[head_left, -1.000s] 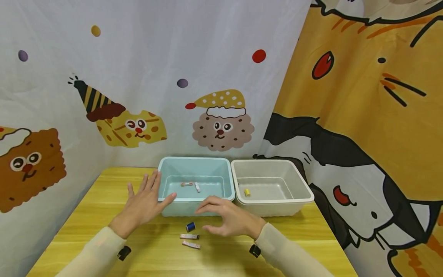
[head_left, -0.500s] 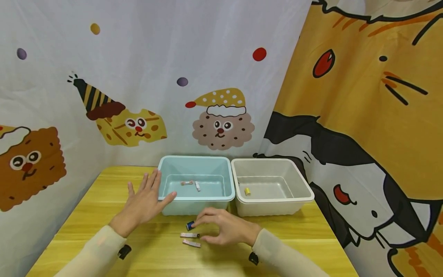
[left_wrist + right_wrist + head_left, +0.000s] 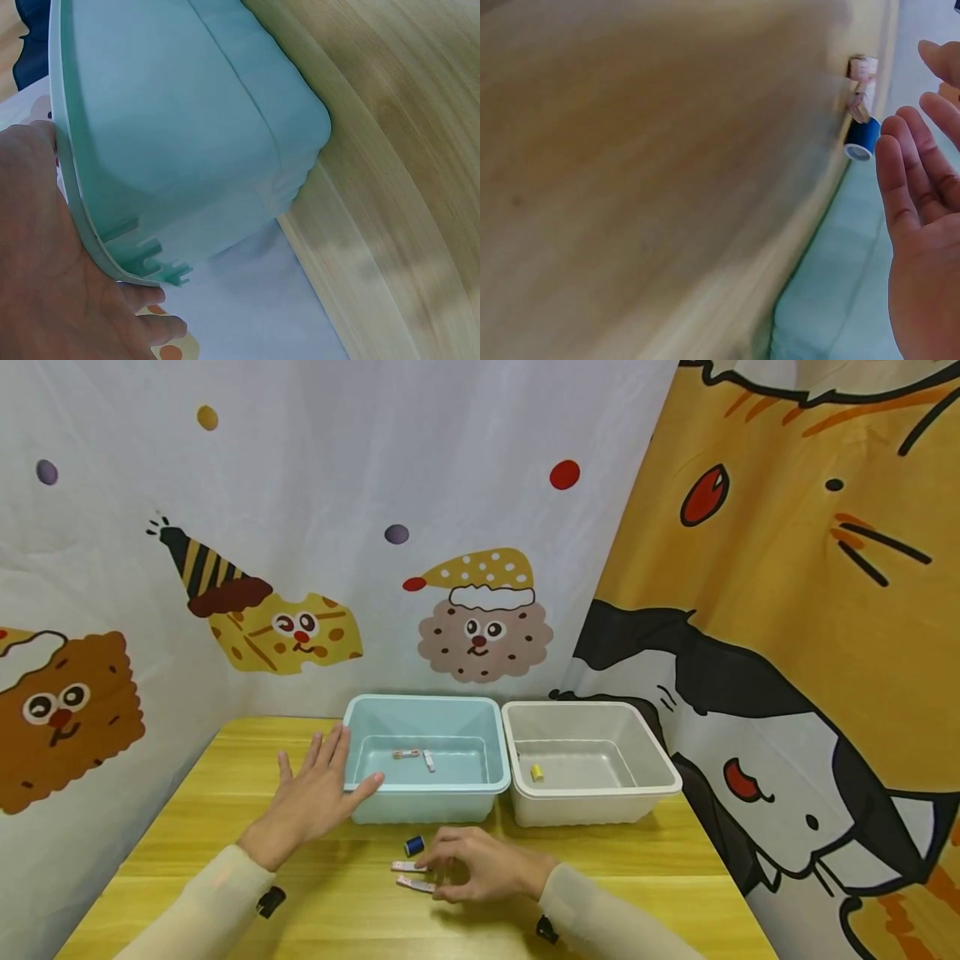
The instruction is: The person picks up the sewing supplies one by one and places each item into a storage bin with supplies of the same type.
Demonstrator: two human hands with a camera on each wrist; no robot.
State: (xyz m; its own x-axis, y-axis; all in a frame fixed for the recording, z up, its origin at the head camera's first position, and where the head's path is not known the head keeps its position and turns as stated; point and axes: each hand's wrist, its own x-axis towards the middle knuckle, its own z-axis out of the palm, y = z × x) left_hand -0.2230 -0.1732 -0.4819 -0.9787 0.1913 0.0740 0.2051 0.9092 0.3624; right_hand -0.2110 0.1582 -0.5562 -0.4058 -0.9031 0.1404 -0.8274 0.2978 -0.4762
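Left hand (image 3: 315,793) spreads against the blue bin (image 3: 427,806); right hand (image 3: 483,862), half-open, seemingly empty, is at two nail clippers (image 3: 414,884), whose closeness could get one nudged.

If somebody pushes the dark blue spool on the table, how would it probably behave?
The blue spool would likely roll, being round and apparently on its side. It is probably light, looking small beside the right hand. Its neat cylinder shape suggests it is stiff.
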